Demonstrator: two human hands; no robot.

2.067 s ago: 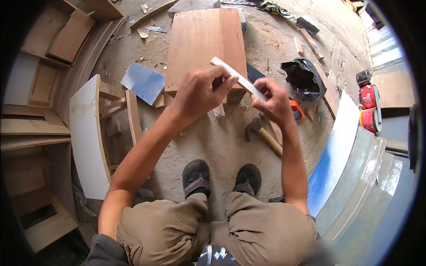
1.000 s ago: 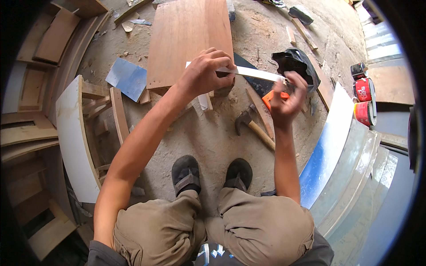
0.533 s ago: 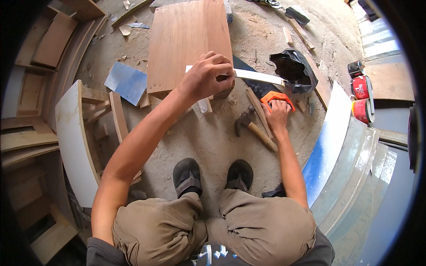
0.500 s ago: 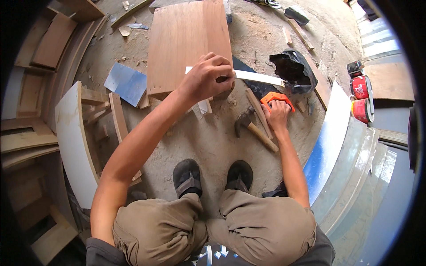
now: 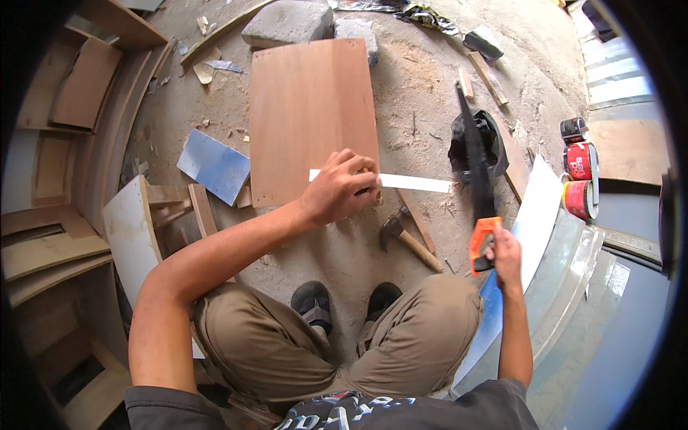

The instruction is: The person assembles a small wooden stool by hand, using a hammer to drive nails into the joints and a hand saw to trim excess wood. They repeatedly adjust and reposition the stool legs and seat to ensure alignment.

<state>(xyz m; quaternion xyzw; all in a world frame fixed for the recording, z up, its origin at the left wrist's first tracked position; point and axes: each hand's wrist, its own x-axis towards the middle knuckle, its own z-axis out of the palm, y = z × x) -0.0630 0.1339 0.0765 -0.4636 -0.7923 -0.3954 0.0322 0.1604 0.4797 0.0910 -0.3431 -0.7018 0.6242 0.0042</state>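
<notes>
A thin white strip of wood lies across the near right corner of a brown wooden board, its right end sticking out past the board. My left hand is closed around this strip near the board's edge. Over on the right, my right hand grips the orange handle of a handsaw. The saw's dark blade points away from me, above a black plastic bag. On the ground between my feet and the strip rests a hammer with a wooden handle.
Grey blocks stand behind the board. A blue-and-white panel lies left of it, near a white-faced wooden frame. Paint cans line the right side, beside stacked sheets. Wooden cabinets fill the far left.
My right hand has lifted the saw off the ground and swung it right and nearer to me, blade pointing away. My left hand still holds the strip. The view has shifted.
</notes>
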